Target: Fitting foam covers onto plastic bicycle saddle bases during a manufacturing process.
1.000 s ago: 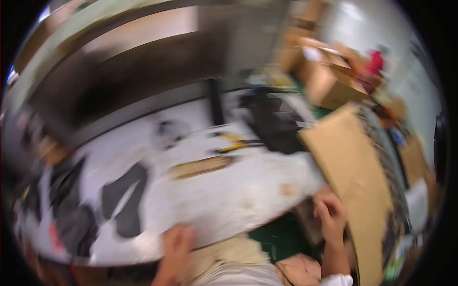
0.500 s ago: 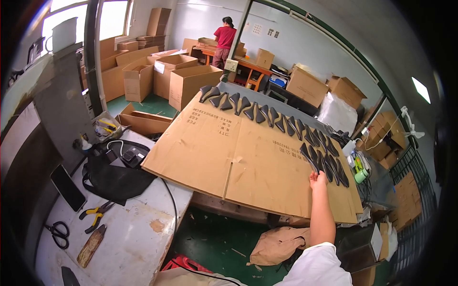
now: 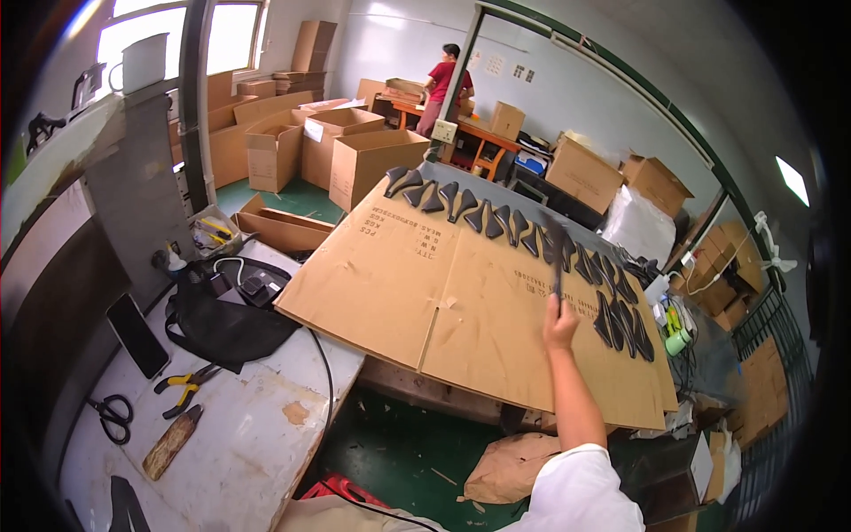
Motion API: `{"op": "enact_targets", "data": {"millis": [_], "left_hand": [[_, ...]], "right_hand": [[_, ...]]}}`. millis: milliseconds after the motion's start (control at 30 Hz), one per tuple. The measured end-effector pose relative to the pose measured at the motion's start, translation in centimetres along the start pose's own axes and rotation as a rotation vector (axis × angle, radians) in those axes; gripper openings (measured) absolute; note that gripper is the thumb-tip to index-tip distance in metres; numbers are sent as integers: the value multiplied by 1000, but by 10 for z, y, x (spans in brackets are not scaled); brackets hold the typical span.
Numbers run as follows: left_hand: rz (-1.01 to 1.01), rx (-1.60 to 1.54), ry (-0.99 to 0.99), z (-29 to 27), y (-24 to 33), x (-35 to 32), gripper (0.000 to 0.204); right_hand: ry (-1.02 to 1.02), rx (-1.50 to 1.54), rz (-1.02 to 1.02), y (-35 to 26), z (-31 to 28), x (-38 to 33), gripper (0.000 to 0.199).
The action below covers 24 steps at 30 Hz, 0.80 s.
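Note:
My right hand (image 3: 560,323) is closed on the narrow end of a black bicycle saddle (image 3: 558,257), which points away from me and is smeared by motion. It is held over the far row of similar black saddles (image 3: 492,220), laid side by side with wide and narrow ends mixed. A shorter row of saddles (image 3: 624,326) lies to the right of my hand, nearer to me. Both rows rest on a large flat cardboard sheet (image 3: 381,293). My left hand is out of view.
On the white worktable (image 3: 257,417) at left are pliers (image 3: 184,390), scissors (image 3: 113,418), a wooden-handled tool (image 3: 173,442), a phone (image 3: 137,334) and a black bag (image 3: 222,319). Open cartons (image 3: 377,168) stand beyond. A person (image 3: 446,89) in red is at a far table.
My right hand has lifted a saddle from the left end of the near row and moved left with it. The person at the back has turned. The view has shifted slightly.

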<state>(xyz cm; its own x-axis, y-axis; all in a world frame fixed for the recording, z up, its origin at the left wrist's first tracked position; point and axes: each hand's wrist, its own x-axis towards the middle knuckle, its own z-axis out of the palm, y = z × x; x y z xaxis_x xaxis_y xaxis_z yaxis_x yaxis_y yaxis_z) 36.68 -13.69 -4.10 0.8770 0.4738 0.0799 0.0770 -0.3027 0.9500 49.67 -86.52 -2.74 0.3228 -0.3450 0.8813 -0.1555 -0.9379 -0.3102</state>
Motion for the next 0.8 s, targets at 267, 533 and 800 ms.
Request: {"op": "enact_targets", "data": {"millis": [267,533,800], "left_hand": [[-96,-360,-24,-16,-30,7,23],[-340,-461,-162,-36,14,20,18],[-401,-1091,488,-16,1,4,17]], "right_hand": [[-1332,1460,105,-330,-32,-79,31],[-2181,1543,426,-449,-26,-142,34],[-1426,1581,-407,-535,-74,-191,26]]}}
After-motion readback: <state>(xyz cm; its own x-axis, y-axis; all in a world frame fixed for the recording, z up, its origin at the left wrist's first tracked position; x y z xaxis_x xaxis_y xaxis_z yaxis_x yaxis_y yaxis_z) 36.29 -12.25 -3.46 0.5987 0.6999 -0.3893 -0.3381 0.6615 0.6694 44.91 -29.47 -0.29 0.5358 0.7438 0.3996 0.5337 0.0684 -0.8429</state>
